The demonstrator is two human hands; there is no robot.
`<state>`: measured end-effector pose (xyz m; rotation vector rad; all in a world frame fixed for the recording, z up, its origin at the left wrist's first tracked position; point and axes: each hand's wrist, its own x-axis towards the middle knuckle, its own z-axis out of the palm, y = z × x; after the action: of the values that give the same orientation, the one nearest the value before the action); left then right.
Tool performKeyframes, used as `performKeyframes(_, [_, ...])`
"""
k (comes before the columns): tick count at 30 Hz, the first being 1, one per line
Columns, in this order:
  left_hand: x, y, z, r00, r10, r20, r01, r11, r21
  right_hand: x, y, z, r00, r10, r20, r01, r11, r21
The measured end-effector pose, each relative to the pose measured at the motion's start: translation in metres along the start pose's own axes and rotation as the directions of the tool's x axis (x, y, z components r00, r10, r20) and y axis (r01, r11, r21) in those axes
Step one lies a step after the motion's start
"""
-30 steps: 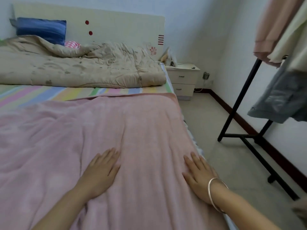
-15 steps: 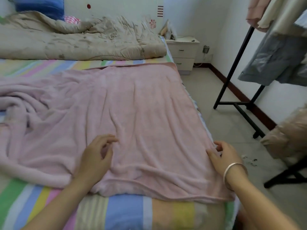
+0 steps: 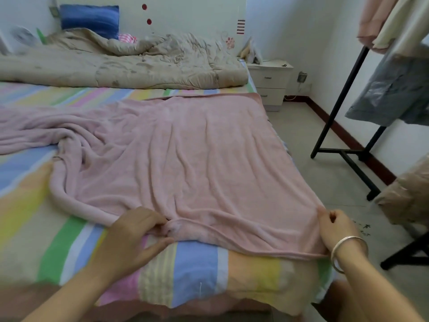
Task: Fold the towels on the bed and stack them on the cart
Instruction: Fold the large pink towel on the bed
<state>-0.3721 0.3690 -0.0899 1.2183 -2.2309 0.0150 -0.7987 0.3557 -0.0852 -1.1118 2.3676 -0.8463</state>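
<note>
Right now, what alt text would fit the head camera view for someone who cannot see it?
A person's left hand and right hand pinch the near edge of a pink towel spread on a striped bed. A beige quilt lies behind.

One pink towel (image 3: 185,159) lies on one bed (image 3: 197,270). Two grips show at the bottom of the frame: left grip (image 3: 134,233), right grip (image 3: 336,228), the latter wearing one bracelet (image 3: 334,254). Upper left: one quilt (image 3: 116,66), one blue pillow (image 3: 89,19). Two red dots (image 3: 149,21) mark the headboard (image 3: 185,15) at top centre. Upper right: one nightstand (image 3: 271,66) with two drawers (image 3: 268,77), one black rack (image 3: 340,102), three hanging garments (image 3: 394,89).
</note>
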Motion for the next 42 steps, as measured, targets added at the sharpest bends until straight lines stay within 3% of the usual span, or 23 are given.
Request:
performKeyframes(5, [0.003,0.008,-0.003,1.000,-0.004,-0.030,0.002,0.997,-0.079,-0.005,-0.001,-0.005,1.000,-0.015,-0.003,0.016,0.979,0.206])
performKeyframes(11, [0.005,0.016,-0.025,0.998,-0.015,-0.063,0.016,1.000,0.019,-0.013,0.015,-0.017,1.000,0.021,0.008,-0.022,0.975,0.221])
performKeyframes(17, [-0.013,0.010,-0.044,0.980,0.139,0.144,-0.161,0.975,0.155,-0.019,0.019,-0.019,0.997,-0.047,-0.053,0.058,0.971,0.233])
performKeyframes(21, [-0.038,0.010,-0.037,0.952,0.149,0.268,-0.216,0.946,0.242,-0.023,0.030,-0.022,0.995,-0.074,-0.070,0.087,0.976,0.201])
performKeyframes(27, [-0.055,0.008,-0.026,0.952,0.067,0.300,-0.148,0.956,0.255,-0.031,0.053,-0.017,0.998,-0.060,0.032,0.056,0.991,0.122])
performKeyframes(31, [-0.059,0.009,-0.023,0.940,-0.134,0.313,0.097,0.987,0.131,-0.023,0.055,-0.013,0.990,0.003,0.142,-0.004,1.000,0.006])
performKeyframes(32, [-0.053,0.012,-0.026,0.909,-0.236,0.344,0.231,0.971,0.057,-0.020,0.052,-0.013,0.993,-0.021,0.115,0.023,1.000,-0.014])
performKeyframes(34, [-0.032,0.017,-0.029,0.816,-0.392,0.425,0.504,0.842,-0.191,-0.018,0.037,-0.012,0.990,-0.135,0.031,0.137,0.987,-0.087])
performKeyframes(35, [-0.019,0.019,-0.029,0.804,-0.424,0.417,0.550,0.797,-0.250,-0.019,0.024,-0.009,0.974,-0.227,0.001,0.225,0.967,-0.118])
performKeyframes(37, [0.010,0.021,-0.019,0.875,-0.410,0.257,0.463,0.865,-0.196,-0.021,-0.008,0.004,0.906,-0.421,0.039,0.421,0.892,-0.166])
performKeyframes(39, [0.036,0.031,-0.007,0.917,-0.371,0.145,0.392,0.905,-0.165,-0.024,-0.039,0.024,0.826,-0.526,0.202,0.563,0.784,-0.263])
performKeyframes(42, [0.059,0.043,0.015,0.930,-0.296,0.218,0.328,0.937,-0.125,-0.026,-0.050,0.049,0.763,-0.491,0.421,0.644,0.638,-0.423])
